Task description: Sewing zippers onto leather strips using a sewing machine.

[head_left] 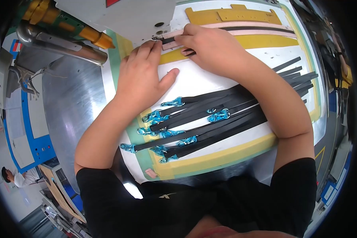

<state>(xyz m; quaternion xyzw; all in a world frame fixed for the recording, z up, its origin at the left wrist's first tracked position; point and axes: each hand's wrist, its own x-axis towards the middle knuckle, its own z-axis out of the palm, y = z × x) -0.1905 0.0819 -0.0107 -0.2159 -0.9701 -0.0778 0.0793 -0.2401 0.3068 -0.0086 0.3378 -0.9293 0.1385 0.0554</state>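
A black webbing strap (pixel 261 28) lies lengthwise between pink strips (pixel 271 24) at the far side of the work surface. My right hand (pixel 214 49) is closed over this strap near its left end, fingers curled down on it. Beside it, my left hand (pixel 141 75) lies with fingers stretched forward, their tips touching the strap's left end, and its thumb held apart. Small metal hardware shows near those fingertips, too small to make out. Nearer me, several black straps (pixel 226 99) lie in a loose fan, with metal clips in blue wrapping (pixel 219 115) at their left ends.
Mustard-yellow template plates (pixel 248 15) lie at the far edge. A white machine housing (pixel 139 18) stands just beyond my left hand. To the left are a metal tube (pixel 63 45) and a brass-coloured fitting (pixel 101 39). Green and yellow tape (pixel 210 160) borders the white surface.
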